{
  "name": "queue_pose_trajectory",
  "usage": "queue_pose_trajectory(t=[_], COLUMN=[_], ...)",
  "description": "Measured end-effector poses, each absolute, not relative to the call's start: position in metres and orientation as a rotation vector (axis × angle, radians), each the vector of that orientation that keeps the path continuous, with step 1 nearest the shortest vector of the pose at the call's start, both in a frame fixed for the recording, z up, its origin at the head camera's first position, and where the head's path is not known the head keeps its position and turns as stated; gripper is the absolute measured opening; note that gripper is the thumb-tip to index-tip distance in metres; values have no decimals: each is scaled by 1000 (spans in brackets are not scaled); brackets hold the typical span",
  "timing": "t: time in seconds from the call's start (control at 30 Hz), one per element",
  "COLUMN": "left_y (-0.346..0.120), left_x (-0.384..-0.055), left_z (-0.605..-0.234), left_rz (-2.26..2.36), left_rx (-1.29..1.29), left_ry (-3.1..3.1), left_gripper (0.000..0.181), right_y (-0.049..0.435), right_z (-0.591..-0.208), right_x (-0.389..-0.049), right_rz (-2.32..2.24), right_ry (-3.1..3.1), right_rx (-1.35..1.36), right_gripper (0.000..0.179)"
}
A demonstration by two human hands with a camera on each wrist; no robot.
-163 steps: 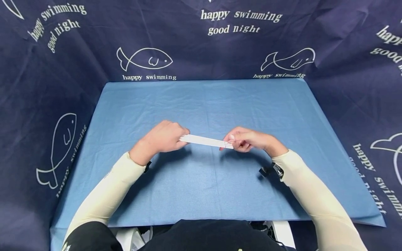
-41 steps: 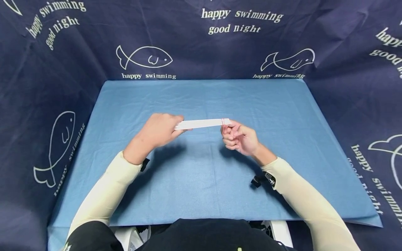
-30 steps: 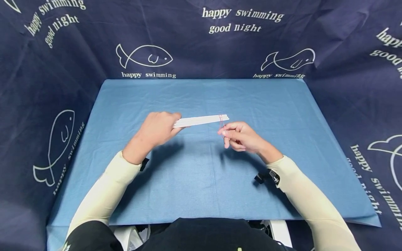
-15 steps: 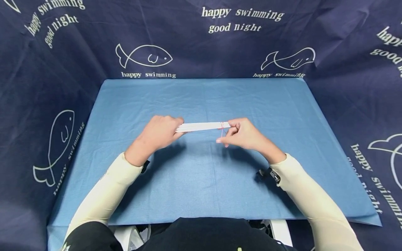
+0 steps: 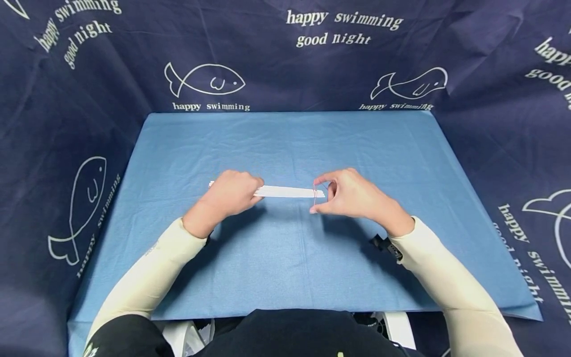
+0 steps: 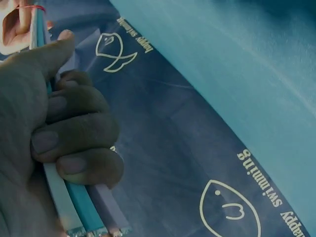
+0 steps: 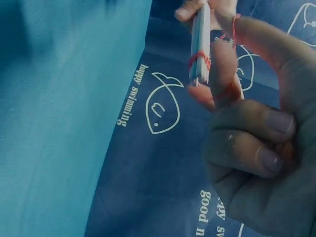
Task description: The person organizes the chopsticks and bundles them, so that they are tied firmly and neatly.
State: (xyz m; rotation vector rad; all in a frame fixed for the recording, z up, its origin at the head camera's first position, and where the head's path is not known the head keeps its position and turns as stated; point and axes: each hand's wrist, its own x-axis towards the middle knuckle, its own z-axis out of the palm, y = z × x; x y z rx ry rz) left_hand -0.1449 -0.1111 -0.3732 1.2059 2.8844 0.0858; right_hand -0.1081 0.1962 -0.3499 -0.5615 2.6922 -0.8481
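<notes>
My left hand [image 5: 229,194] grips a bundle of long, slim white sticks [image 5: 287,191] above the table. Their far ends stick out past its little-finger side; in the left wrist view the sticks' ends [image 6: 81,217] look square and fan apart slightly. A thin red rubber band [image 7: 200,58] wraps the bundle near its right end. Part of the band is stretched in a loop between the thumb and index finger of my right hand [image 5: 357,194], which stands around that end. The other fingers of the right hand [image 7: 256,128] are curled in.
Blue cloth covers the table [image 5: 285,267]. Dark navy fabric [image 5: 294,79] with white fish and lettering hangs at the back and both sides. White chair parts [image 5: 399,329] show at the near edge.
My right hand first pulls the rubber band below the bundle, then spreads a loop of it between thumb and index finger around the end. The bundle's right end has tipped nearer the body.
</notes>
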Motion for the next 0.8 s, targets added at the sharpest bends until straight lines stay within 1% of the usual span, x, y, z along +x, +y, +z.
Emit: queue_pose_trajectory(t=[0.07, 0.13, 0.17, 0.3, 0.33, 0.4, 0.53, 0.63, 0.7, 0.8], left_y=[-109, -108, -108, -106, -105, -104, -102, -105, -108, -111], left_x=[-145, -144, -144, -142, -141, -141, -142, -144, -145, -147], left_z=[-375, -375, -375, -372, -371, -370, -365, -363, -362, -365], left_rz=[89, 95, 104, 140, 151, 181, 255, 329, 368, 402], left_rx=[1229, 1273, 1299, 1403, 1426, 1458, 1465, 1413, 1372, 1320], left_ry=[2851, 2824, 2813, 2784, 2779, 2770, 2751, 2752, 2755, 2768], left_gripper=[18, 20, 21, 26, 27, 26, 23, 22, 21, 21], right_y=[196, 196, 197, 197, 197, 196, 189, 186, 187, 192], right_z=[-347, -344, -344, -351, -354, -361, -373, -376, -376, -378], right_x=[-110, -114, -117, -132, -135, -140, -141, -141, -141, -140], right_rz=[-815, -810, -828, -969, -1019, -1104, -1331, -1549, -1669, -1815], right_ry=[2658, 2590, 2544, 2284, 2199, 2031, 1694, 1396, 1228, 1119], right_rx=[-611, -658, -684, -808, -835, -879, -907, -845, -763, -676], right_gripper=[67, 60, 53, 12, 11, 16, 20, 21, 15, 15])
